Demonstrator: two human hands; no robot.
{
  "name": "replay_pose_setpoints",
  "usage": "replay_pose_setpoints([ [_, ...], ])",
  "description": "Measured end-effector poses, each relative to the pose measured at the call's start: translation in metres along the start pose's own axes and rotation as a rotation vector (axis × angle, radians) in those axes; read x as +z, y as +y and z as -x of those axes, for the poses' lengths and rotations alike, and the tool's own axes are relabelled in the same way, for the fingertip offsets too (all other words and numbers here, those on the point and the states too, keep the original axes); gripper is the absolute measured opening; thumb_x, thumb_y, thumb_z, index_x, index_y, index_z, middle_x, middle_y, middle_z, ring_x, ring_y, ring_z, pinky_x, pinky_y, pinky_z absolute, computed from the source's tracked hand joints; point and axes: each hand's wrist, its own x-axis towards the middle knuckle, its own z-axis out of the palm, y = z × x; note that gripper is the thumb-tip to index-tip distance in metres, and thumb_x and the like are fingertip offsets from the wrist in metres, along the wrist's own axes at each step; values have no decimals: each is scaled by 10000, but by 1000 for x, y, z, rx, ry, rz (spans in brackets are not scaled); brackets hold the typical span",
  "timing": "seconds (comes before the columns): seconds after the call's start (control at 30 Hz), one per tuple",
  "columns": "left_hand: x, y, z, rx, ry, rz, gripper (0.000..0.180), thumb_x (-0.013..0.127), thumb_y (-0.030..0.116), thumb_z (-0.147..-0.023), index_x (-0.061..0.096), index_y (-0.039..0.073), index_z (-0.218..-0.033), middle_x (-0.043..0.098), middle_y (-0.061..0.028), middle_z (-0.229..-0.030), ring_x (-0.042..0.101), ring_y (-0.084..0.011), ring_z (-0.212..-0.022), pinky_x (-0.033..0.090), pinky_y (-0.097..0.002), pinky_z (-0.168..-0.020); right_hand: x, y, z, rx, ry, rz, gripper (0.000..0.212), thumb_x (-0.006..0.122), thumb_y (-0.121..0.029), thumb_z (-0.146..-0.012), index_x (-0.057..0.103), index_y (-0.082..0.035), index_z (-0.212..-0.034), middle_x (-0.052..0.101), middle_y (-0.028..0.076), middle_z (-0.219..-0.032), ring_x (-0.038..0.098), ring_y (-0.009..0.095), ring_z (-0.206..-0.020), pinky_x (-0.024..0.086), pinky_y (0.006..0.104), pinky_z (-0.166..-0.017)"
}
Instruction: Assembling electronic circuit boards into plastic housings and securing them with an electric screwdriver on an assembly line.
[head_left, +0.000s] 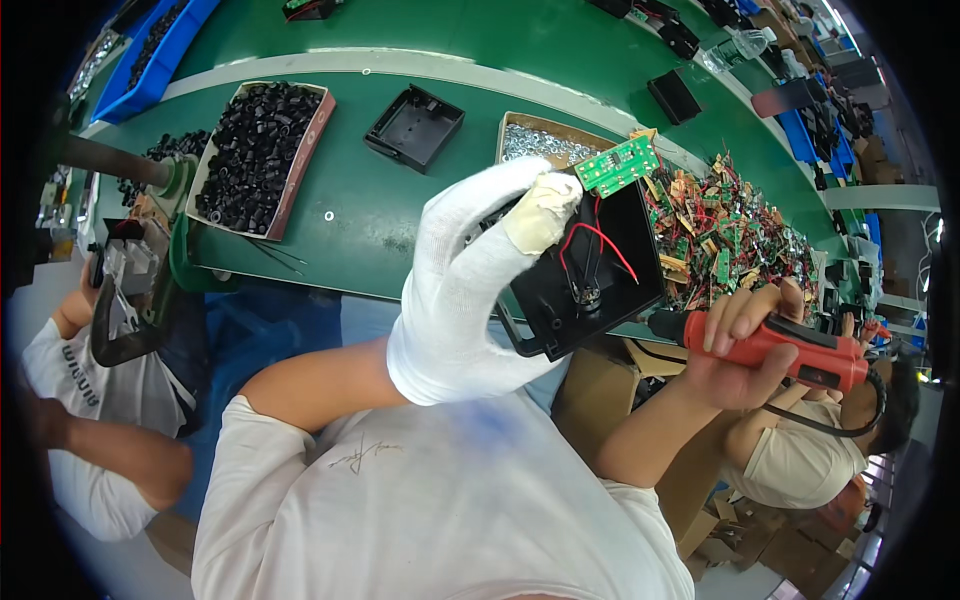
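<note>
My left hand (455, 275), in a white glove with tape round one fingertip, grips a black plastic case (622, 305) by its near left side. A small green circuit board (620, 166) sticks up at the taped fingertip, above the case's far edge. Red wire (603, 236) loops inside the case, beside a small round part (586, 296) near its lower wall. My right hand (735, 345) is bare and closed round a red electric screwdriver (805, 352). The tool's dark tip end points left, close to the case's lower right corner; its very tip is hard to make out.
On the green bench stand a box of black caps (255, 155), an open black case (415, 128) and a box of metal nuts or washers (540, 143). Wired circuit boards (735, 235) are heaped at right. A metal clamp (180, 215) is at left. People sit on both sides.
</note>
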Motion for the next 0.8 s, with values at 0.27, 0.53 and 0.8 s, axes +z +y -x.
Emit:
replay_pose_setpoints([
  [0.27,-12,1,-3,-223,-191,22,821,817,14,-695,522,8,-1461,556,-241,-1453,603,-362,-1279,506,-455,-1098,-10,6,13,-3,188,36,565,574,-349,-1079,467,37,-1477,628,93,-877,522,122,-641,460,249,-560],
  [0.53,-13,17,-10,-1445,211,1346,416,698,76,-890,635,17,-1297,584,-211,-1392,596,-351,-1248,508,-455,-1118,-17,8,21,19,199,48,523,573,-345,-1077,496,34,-1429,611,81,-856,500,116,-646,439,246,-562],
  [0.8,-18,21,-26,-1650,309,1696,494,648,172,-929,556,-1,-1383,565,-237,-1433,524,-403,-1358,422,-599,-1199,-24,7,21,17,239,90,500,580,-351,-1074,514,28,-1394,603,71,-850,492,113,-656,420,243,-562],
])
